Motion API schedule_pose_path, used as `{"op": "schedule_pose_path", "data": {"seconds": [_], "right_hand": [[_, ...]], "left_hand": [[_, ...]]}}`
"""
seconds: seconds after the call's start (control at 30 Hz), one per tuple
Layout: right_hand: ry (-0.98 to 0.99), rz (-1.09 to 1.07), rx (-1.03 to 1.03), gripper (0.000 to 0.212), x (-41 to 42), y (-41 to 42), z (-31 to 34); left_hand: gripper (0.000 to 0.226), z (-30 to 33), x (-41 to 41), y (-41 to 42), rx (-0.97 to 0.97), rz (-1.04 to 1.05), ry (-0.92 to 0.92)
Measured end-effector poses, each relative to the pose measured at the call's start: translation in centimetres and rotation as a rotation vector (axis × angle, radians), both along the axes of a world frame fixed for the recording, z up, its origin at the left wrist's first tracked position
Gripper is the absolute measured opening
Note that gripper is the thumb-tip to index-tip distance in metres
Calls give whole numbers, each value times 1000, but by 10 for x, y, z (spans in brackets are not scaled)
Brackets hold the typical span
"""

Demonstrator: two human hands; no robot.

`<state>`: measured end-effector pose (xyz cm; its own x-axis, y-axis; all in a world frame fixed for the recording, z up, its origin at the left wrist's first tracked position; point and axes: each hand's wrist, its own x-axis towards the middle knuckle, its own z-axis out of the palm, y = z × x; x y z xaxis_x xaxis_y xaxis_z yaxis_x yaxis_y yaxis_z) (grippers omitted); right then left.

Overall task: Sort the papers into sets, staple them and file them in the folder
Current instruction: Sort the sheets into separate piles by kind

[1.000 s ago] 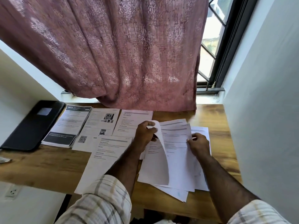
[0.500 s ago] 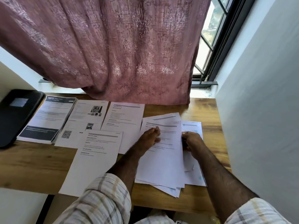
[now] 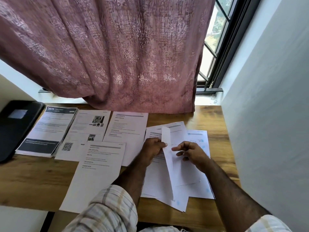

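Grained wood desk — left hand pinches thin sheet.

Dusty rose curtain with a woven floral pattern, hung beyond both hands. Warm brown wood grain on the desk. White sheets with grey print under the hands; pale blue marks on the sheet by the right hand. Black banded booklet and black folder, far left of the left hand. Cream plaid sleeves, grey and tan lines.
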<state>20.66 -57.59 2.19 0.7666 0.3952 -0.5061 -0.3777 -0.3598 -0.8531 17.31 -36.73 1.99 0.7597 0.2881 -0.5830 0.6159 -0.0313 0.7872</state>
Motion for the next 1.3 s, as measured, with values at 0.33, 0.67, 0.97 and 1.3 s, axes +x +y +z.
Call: {"op": "schedule_pose_path", "data": {"seconds": [0.33,0.67,0.97,1.3], "right_hand": [[-529,18,-534,53,22,7,-15],[-748,293,-690,73,33,-2,-24],[104,-433,216,53,29,-2,7],[-10,-514,-78,65,18,-14,-17]], "left_hand": [[29,-10,2,4,151,91,-43],[33,-1,6,4,426,13,-232],[24,1,8,10,280,40,-187],[28,16,7,13,445,-20,-299]]}}
